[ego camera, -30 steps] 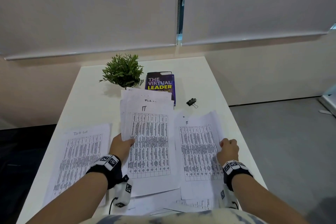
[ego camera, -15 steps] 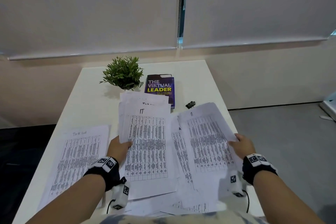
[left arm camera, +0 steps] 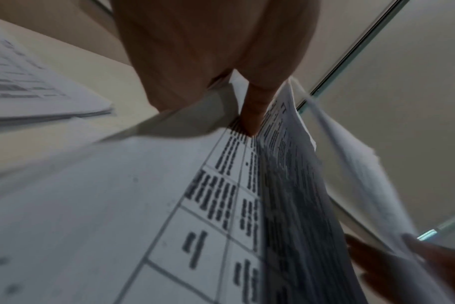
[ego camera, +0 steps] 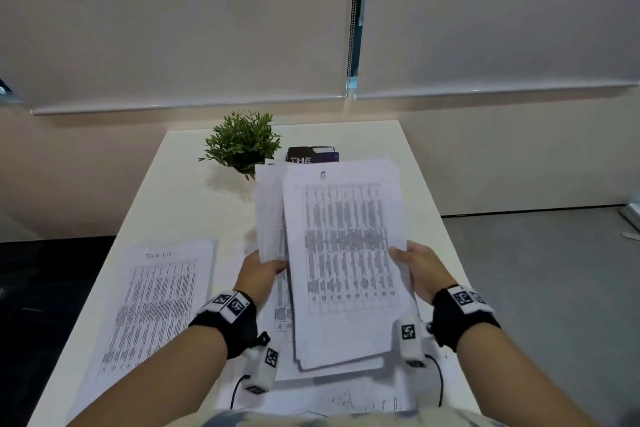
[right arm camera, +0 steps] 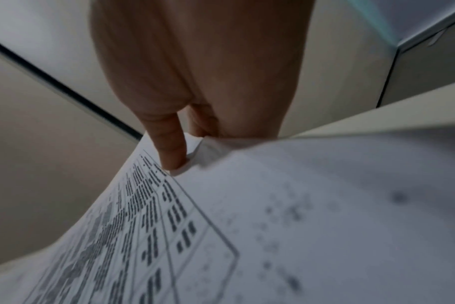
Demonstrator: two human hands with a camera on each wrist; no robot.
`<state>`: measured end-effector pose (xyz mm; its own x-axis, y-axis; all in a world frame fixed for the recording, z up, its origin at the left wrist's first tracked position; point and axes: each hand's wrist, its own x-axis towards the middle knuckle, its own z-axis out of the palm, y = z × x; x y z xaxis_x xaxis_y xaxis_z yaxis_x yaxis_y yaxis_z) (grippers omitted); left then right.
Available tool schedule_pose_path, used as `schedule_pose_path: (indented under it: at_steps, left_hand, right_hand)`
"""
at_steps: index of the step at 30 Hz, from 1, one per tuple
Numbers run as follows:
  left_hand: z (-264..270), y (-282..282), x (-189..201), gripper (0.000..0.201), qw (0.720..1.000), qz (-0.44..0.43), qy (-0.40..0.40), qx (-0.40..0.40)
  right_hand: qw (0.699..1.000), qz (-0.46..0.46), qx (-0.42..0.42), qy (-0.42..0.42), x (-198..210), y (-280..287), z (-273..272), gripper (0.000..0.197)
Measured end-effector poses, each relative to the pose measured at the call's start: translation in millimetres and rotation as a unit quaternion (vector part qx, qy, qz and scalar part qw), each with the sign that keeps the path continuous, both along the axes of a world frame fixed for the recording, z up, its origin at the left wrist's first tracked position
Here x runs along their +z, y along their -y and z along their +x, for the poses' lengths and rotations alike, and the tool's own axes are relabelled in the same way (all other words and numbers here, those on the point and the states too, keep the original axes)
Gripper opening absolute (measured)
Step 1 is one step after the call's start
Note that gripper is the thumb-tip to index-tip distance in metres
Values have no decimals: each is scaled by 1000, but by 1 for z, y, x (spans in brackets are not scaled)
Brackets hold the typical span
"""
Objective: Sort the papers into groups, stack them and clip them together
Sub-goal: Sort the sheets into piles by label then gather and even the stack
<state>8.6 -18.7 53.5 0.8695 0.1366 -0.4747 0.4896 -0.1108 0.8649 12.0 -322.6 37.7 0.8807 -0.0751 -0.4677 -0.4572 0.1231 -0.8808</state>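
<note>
Two bundles of printed sheets hang over the white table [ego camera: 180, 191], the right hand [ego camera: 420, 270] gripping the larger front bundle [ego camera: 346, 253], the left hand [ego camera: 258, 274] pinching the narrower rear bundle [ego camera: 268, 215], beside a flat Task List stack [ego camera: 156, 302].

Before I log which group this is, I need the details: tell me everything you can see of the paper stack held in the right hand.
The paper stack is several white sheets, the top one printed with a dense black table under a short heading too blurred to read. It is lifted off the white table, tilted up toward the camera. The right hand pinches its right edge, thumb on top. Its left side overlaps the other sheets gripped by the left hand. The edges are roughly, not squarely, aligned.
</note>
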Motion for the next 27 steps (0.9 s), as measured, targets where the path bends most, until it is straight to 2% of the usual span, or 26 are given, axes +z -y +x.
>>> schedule_pose_path:
  at_steps: [3, 6, 9, 10, 12, 13, 15, 18, 20, 22, 25, 27]
  left_hand:
    - [3, 6, 5, 30, 999, -34, -19, 5]
    - [2, 6, 10, 40, 996, -85, -25, 22]
    - [-2, 3, 15, 89, 991, -101, -74, 45]
    - [-5, 2, 19, 94, 993, -80, -75, 50]
    - [-7, 0, 17, 78, 998, -43, -20, 33]
    - [-7, -2, 14, 59, 999, -27, 16, 20]
    - [-6, -10, 6, 27, 999, 9, 35, 17]
    - [-8, -22, -3, 17, 999, 22, 22, 30]
    - [-12, -31, -5, 21, 999, 30, 19, 37]
    - [-16, -41, -8, 30, 998, 37, 10, 53]
    - [-19, -56, -13, 40, 996, 47, 0, 74]
    - [-22, -64, -16, 42, 995, 52, -5, 83]
  right_hand:
    - [999, 7, 46, -17, -7, -23, -1, 22]
    - [998, 2, 56, -19, -7, -35, 0, 22]
    - [998, -2, 65, -5, -5, -47, 0, 23]
    - [997, -15, 72, 4, -5, -52, 0, 24]
    - [993, -64, 92, 25, -5, -61, -1, 25]
    - [991, -81, 102, 34, -6, -64, -1, 24]
    - [986, -102, 120, 49, -11, -68, -1, 23]
    - [983, -140, 115, 26, -30, -63, 0, 30]
    - [978, -179, 107, -16, -49, -50, -2, 37]
    - [950, -285, 101, -74, -69, -35, -6, 44]
    - [858, -474, 74, -186, -90, -14, -15, 58]
    - [824, -513, 60, -234, -95, -6, -23, 67]
